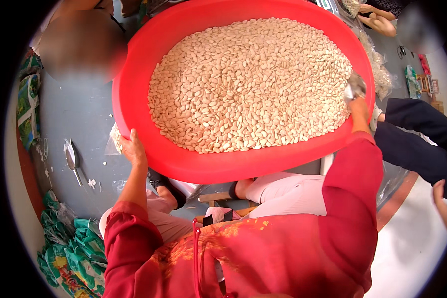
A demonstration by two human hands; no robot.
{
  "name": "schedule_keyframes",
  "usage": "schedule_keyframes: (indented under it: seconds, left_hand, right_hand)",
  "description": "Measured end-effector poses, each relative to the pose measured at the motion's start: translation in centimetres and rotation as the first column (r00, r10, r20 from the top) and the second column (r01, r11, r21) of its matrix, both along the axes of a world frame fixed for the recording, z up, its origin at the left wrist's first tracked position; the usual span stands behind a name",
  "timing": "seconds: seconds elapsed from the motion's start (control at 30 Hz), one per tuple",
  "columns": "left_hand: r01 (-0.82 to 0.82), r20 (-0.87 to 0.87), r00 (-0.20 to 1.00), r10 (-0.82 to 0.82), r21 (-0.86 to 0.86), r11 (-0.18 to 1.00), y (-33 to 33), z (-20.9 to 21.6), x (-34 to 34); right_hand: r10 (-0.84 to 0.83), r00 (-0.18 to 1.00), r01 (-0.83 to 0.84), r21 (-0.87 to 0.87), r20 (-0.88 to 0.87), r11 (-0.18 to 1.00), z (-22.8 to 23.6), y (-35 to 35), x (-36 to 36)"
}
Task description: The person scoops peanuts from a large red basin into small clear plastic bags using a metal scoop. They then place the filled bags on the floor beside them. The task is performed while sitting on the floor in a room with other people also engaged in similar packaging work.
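Observation:
A large red oval tub [203, 171] fills the space in front of me. Pale, flat seeds [248, 84], like pumpkin seeds, cover its floor in a broad heap. My left hand [132, 148] is closed on the tub's near left rim, beside a clear plastic bag [113, 141] with pale contents. At the right wall, my right hand [359, 108] grips a metal scoop [355, 88]. The scoop is at the edge of the heap and somewhat blurred, so its load cannot be made out.
Another metal scoop [71, 155] lies on the grey floor at left. Green printed bags [74, 253] pile up at lower left. Clear bags [380, 69] sit beyond the right rim. A person's dark-trousered legs [417, 134] are at right; another person's hand [380, 24] is at upper right.

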State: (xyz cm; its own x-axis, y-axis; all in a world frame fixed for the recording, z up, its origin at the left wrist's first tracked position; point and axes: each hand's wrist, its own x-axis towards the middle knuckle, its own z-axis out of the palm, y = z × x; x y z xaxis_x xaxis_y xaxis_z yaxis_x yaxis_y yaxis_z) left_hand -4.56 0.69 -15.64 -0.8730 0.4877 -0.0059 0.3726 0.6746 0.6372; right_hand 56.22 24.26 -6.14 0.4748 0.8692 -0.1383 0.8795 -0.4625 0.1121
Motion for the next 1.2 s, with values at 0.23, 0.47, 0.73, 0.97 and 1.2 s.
schedule_keyframes:
  seconds: [0.23, 0.47, 0.73, 0.97, 1.2]
  left_hand:
    - [-0.055, 0.018, 0.998, 0.057, -0.096, 0.994, 0.4, 1.6, 0.9]
    - [-0.051, 0.165, 0.985, 0.046, 0.030, 0.998, 0.1, 0.9, -0.3]
    - [0.273, 0.296, 0.912, -0.286, 0.084, 0.958, 0.2, 7.8, 1.6]
    - [-0.302, 0.606, 0.766, 0.217, 0.040, 0.953, -8.2, -4.5, -3.1]
    - [0.562, 0.391, 0.808, -0.442, -0.282, 0.778, -9.2, -11.0, 8.4]
  right_hand:
    - [0.291, 0.945, -0.305, -0.076, -0.149, 0.949, -4.4, 0.0, -11.9]
    - [0.549, 0.814, -0.577, -0.161, -0.188, 0.801, -1.8, -5.1, -20.7]
    - [0.754, 0.627, -0.771, -0.022, -0.196, 0.636, 7.4, -11.3, -20.4]
    - [0.810, 0.570, -0.753, -0.481, -0.135, 0.449, 4.6, -15.1, -24.4]
    - [0.831, 0.541, -0.791, -0.415, -0.132, 0.449, -1.9, -14.9, -26.0]
